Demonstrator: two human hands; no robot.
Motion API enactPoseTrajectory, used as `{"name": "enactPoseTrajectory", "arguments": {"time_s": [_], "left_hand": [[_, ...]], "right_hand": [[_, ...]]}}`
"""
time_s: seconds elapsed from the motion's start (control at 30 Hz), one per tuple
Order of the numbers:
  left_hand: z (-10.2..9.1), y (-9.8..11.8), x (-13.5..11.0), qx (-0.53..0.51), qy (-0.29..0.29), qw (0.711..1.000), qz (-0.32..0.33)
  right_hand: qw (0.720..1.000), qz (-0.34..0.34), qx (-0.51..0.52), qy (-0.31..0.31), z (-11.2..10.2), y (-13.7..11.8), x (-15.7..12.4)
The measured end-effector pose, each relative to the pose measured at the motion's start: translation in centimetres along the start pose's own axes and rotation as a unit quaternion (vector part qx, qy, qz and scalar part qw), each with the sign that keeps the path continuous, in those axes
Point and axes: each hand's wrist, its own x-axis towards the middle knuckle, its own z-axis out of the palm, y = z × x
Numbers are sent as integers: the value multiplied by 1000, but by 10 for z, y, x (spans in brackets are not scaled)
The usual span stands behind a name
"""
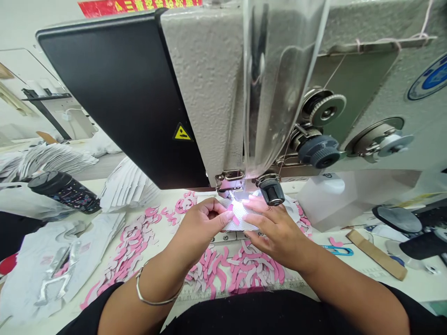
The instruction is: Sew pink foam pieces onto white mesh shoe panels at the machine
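A large grey sewing machine [209, 93] fills the upper view, its lit needle area [234, 190] just above my hands. A small white mesh piece [240, 218] with a pink strip on it lies under the presser foot. My left hand [200, 222] pinches its left edge with thumb and fingertips. My right hand [275, 228] rests on its right side with fingers stretched flat, pressing it down. A thin bangle circles my left wrist.
Heaps of curved pink and white cut pieces [240, 272] cover the table in front and to the left [129, 246]. Stacks of white fabric [129, 186], a dark bottle [66, 190], blue snips [338, 250] and a brown strip [377, 255] lie around.
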Motion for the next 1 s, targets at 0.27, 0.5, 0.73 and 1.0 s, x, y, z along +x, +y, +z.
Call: {"name": "enactPoseTrajectory", "arguments": {"time_s": [0.27, 0.5, 0.73, 1.0], "left_hand": [[1, -5, 2, 22, 11, 1000, 5], [3, -5, -3, 18, 15, 1000, -1], [10, 1, -3, -94, 22, 995, 8], [10, 18, 1, -162, -33, 983, -75]], "right_hand": [[999, -17, -6, -27, -2, 2, 1], [999, -10, -37, -27, 0, -1, 2], [999, 2, -30, -31, -2, -2, 3], [999, 8, 16, -49, -8, 1, 7]]}}
